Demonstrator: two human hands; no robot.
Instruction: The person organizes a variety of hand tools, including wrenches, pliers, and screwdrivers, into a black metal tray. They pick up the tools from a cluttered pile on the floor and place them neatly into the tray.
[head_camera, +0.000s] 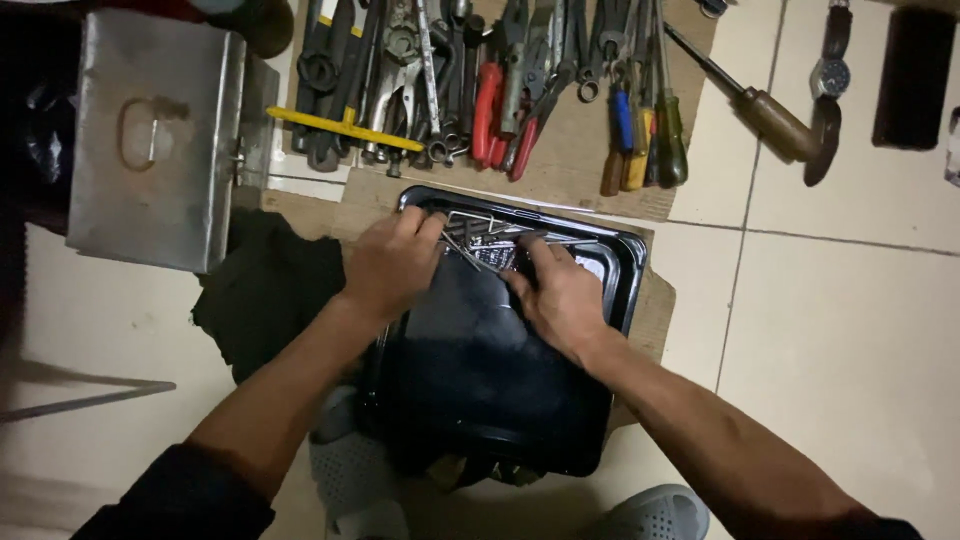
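A black rectangular tray (470, 400) lies on the floor in front of me, over a sheet of cardboard. At its far end sits a pile of small metal parts, nails or screws (485, 240). My left hand (390, 265) rests over the tray's far-left corner with fingers curled on the metal parts. My right hand (558, 295) reaches in from the right, fingertips on the same pile. Whether either hand actually grips a piece is hidden by the fingers.
Beyond the tray, several hand tools lie in a row on cardboard: red-handled pliers (488, 110), wrenches (400, 70), screwdrivers (650, 130). A metal toolbox (155, 140) stands at far left, a black cloth (265, 290) beside the tray. A wooden-handled tool (775, 120) and a wristwatch (830, 75) lie on the tiles at right.
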